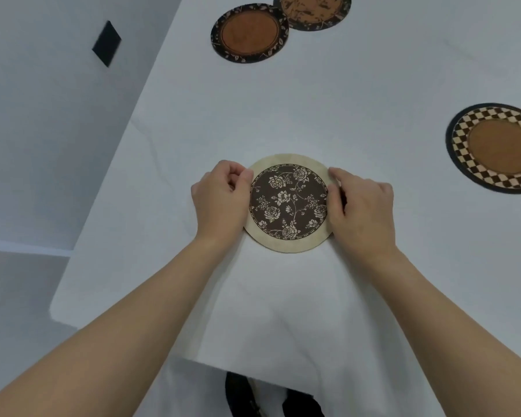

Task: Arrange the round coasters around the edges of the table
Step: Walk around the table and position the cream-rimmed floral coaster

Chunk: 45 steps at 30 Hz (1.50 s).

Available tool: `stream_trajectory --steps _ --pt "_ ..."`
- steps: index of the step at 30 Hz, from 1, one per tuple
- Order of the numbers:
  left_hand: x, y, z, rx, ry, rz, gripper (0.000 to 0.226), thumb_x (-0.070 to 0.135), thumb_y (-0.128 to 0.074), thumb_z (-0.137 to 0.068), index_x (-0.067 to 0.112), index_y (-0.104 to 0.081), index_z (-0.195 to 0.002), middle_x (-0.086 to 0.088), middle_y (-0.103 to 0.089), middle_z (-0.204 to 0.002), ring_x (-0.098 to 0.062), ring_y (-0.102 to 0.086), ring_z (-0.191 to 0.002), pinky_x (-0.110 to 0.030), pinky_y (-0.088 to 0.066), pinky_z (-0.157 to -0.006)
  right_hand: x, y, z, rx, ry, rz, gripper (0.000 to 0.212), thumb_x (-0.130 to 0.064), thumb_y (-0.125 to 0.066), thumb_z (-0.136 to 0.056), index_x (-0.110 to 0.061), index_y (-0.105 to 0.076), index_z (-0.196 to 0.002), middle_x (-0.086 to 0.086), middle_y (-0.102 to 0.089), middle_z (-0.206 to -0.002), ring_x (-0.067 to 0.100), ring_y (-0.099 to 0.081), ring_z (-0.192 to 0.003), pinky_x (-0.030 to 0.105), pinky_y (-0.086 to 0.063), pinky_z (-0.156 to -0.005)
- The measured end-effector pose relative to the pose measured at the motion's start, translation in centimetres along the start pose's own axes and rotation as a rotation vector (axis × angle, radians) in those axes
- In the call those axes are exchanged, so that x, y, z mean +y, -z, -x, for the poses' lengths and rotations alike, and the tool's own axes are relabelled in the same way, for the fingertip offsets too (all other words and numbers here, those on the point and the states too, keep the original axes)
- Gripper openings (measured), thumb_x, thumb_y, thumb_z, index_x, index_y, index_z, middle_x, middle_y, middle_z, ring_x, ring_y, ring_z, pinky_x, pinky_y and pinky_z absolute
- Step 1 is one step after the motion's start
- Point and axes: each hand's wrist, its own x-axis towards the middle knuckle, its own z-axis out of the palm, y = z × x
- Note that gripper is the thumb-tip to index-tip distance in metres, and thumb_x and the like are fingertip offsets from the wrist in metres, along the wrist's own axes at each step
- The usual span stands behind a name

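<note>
Beyond both hands [292,203], three patterned coasters [249,33], well apart.

Four round coasters [288,203], two hands [221,203]

Table covering: a white cloth [358,94] lies over the whole top in front of me, lightly creased, with soft folds running toward me.
Cloth overhang: it drops over the near edge at my body and over the left edge, where the corner rounds off.
Floor: pale grey surface [42,145] to my left, beyond the table edge, with a lighter band crossing it lower left.
Floor marker: one flat black rectangle [106,43], set at a slant on the floor, well apart from the table.
Below the near edge: dark shapes [241,395] under the cloth hem; I cannot tell what they are.
</note>
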Motion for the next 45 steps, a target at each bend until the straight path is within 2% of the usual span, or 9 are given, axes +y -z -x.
stream_trajectory --steps 4,8,12,14,16,20,22,32,45 --pt "-1.0 1.0 4.7 -0.04 -0.033 -0.01 0.013 0.036 -0.059 -0.087 0.025 -0.062 -0.08 0.007 -0.065 -0.07 -0.02 -0.061 -0.076 -0.057 -0.047 -0.091 0.3 0.9 3.9 0.001 -0.049 -0.025 0.026 -0.022 -0.043 -0.096 -0.019 -0.063 -0.112 -0.003 -0.066 -0.077 0.024 -0.059 -0.081 0.041 -0.034 -0.093" --pt "-2.0 1.8 7.9 -0.054 -0.079 -0.041 0.012 0.035 -0.061 -0.088 0.025 -0.062 -0.08 0.01 -0.063 -0.069 -0.014 -0.056 -0.074 -0.057 -0.047 -0.09 0.2 1.6 7.7 -0.014 -0.067 0.038 0.029 -0.022 -0.043 -0.096 -0.018 -0.058 -0.121 -0.002 -0.065 -0.082 0.025 -0.056 -0.08 0.04 -0.031 -0.089" --pt "-2.9 2.2 10.3 -0.04 -0.161 -0.181 0.01 0.03 -0.062 -0.089 0.025 -0.062 -0.081 0.011 -0.06 -0.073 -0.011 -0.052 -0.08 -0.042 -0.041 -0.09 0.4 2.0 10.4 -0.065 -0.065 0.093 0.033 -0.022 -0.04 -0.093 -0.018 -0.058 -0.121 -0.004 -0.06 -0.073 0.023 -0.051 -0.07 0.037 -0.031 -0.085" --pt "-3.4 2.2 10.9 -0.027 -0.185 -0.265 0.009 0.028 -0.061 -0.09 0.022 -0.061 -0.083 0.01 -0.057 -0.081 -0.016 -0.051 -0.085 -0.03 -0.029 -0.083 0.4 2.2 11.4 -0.055 -0.075 0.068 0.032 -0.021 -0.043 -0.091 -0.017 -0.062 -0.117 -0.004 -0.063 -0.072 0.023 -0.052 -0.07 0.036 -0.031 -0.086" --pt "-3.7 2.1 11.1 -0.031 -0.178 -0.324 0.009 0.028 -0.059 -0.09 0.022 -0.061 -0.083 0.009 -0.054 -0.088 -0.015 -0.047 -0.09 -0.025 -0.023 -0.083 0.4 2.4 12.2 -0.03 -0.095 0.024 0.029 -0.02 -0.047 -0.088 -0.015 -0.065 -0.11 -0.003 -0.064 -0.07 0.023 -0.054 -0.07 0.036 -0.031 -0.088" --pt "-3.8 2.2 11.6 -0.061 -0.169 -0.362 0.012 0.028 -0.055 -0.086 0.022 -0.058 -0.076 0.007 -0.052 -0.089 -0.015 -0.044 -0.09 -0.027 -0.025 -0.085 0.5 2.5 12.9 -0.003 -0.157 -0.037 0.015 -0.021 -0.05 -0.083 -0.018 -0.064 -0.087 -0.006 -0.056 -0.061 0.021 -0.053 -0.068 0.032 -0.029 -0.087" --pt "-3.8 2.3 11.8 -0.081 -0.179 -0.377 0.012 0.025 -0.054 -0.083 0.02 -0.056 -0.073 0.006 -0.052 -0.088 -0.017 -0.044 -0.09 -0.027 -0.025 -0.084 0.4 2.5 12.8 0.0 -0.169 -0.04 0.013 -0.025 -0.051 -0.084 -0.019 -0.062 -0.082 -0.007 -0.054 -0.059 0.02 -0.052 -0.067 0.032 -0.029 -0.087" --pt "-3.4 2.1 12.2 -0.084 -0.194 -0.417 0.013 0.026 -0.05 -0.073 0.017 -0.054 -0.065 0.006 -0.048 -0.086 -0.017 -0.044 -0.087 -0.028 -0.024 -0.084 0.7 2.4 12.5 0.011 -0.153 -0.057 0.013 -0.028 -0.052 -0.088 -0.023 -0.061 -0.08 -0.008 -0.056 -0.065 0.018 -0.052 -0.069 0.033 -0.029 -0.085" --pt "-3.3 2.0 12.4 -0.085 -0.196 -0.435 0.011 0.023 -0.053 -0.068 0.017 -0.052 -0.059 0.004 -0.048 -0.085 -0.019 -0.047 -0.086 -0.03 -0.027 -0.086 0.7 2.3 12.5 0.008 -0.181 -0.072 0.011 -0.027 -0.052 -0.082 -0.024 -0.059 -0.075 -0.01 -0.047 -0.059 0.015 -0.049 -0.064 0.027 -0.027 -0.085"
